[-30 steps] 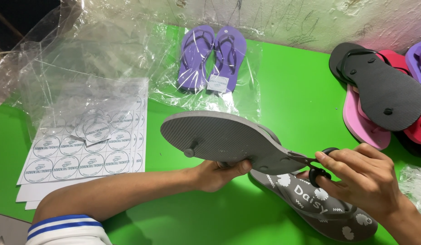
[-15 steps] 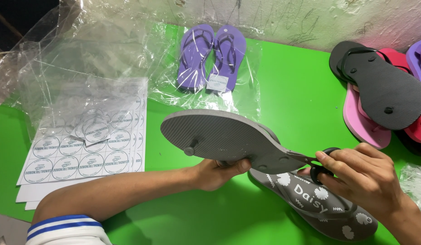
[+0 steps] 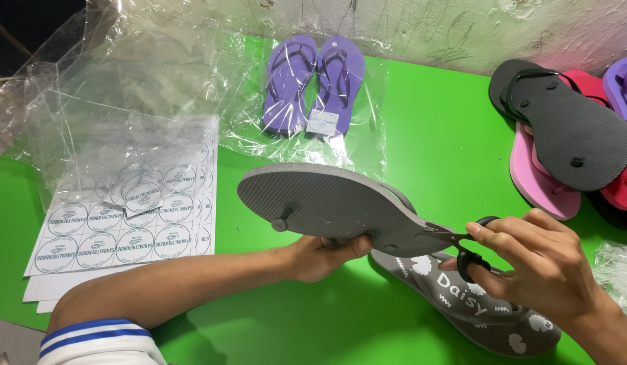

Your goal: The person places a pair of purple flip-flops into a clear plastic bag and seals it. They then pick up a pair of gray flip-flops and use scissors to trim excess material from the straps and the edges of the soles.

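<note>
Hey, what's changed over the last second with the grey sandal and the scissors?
Almost nothing. The left hand still holds the upturned grey sandal by its edge, and the right hand keeps the black-handled scissors at its heel end. The second grey sandal, sticker sheets and bagged purple pair have not moved.

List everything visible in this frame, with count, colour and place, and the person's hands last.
grey flip-flop: one, sole up, held over the table centre
printed grey flip-flop: one, flat on the table beneath it
scissors: one pair, black handles, blades at the held sole's heel
purple flip-flops: one pair, in a clear bag, top centre
loose flip-flops: a stack, black, pink, red and purple, right edge
sticker sheets: a stack, white with round labels, left
clear plastic bags: a heap, top left
table: green
left hand: grips the grey sole from below
right hand: holds the scissors
</note>
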